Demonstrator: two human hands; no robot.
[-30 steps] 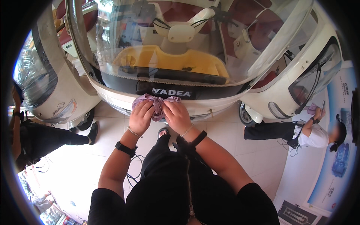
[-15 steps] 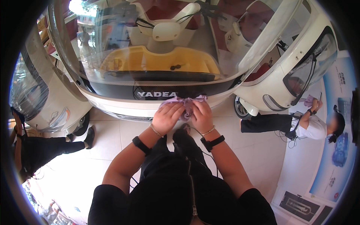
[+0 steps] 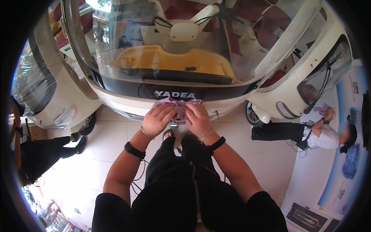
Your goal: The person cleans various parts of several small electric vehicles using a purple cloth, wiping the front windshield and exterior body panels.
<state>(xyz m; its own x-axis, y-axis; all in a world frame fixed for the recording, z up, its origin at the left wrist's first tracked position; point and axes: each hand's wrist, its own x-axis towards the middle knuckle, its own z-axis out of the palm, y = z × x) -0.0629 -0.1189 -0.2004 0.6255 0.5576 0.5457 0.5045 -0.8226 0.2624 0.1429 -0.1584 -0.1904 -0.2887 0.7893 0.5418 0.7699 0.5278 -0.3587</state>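
My left hand [image 3: 157, 120] and my right hand [image 3: 198, 119] are side by side, both gripping a crumpled purple cloth [image 3: 178, 108]. The cloth is pressed against the white front body of a small enclosed vehicle [image 3: 127, 106], just below its black band and large curved windscreen [image 3: 174, 42]. Each wrist carries a thin bracelet and a black band. Through the glass I see a yellow dashboard and white handlebars.
A second white vehicle [image 3: 305, 89] stands to the right, where another person [image 3: 309, 133] crouches wiping it with a cloth. A third vehicle [image 3: 42, 96] is on the left, with a person in dark trousers [image 3: 31, 158] beside it. The floor is pale tile.
The vehicle's front shifted in view across the frames, and both hands stayed bunched on the purple cloth against the white panel, sliding a little along it.
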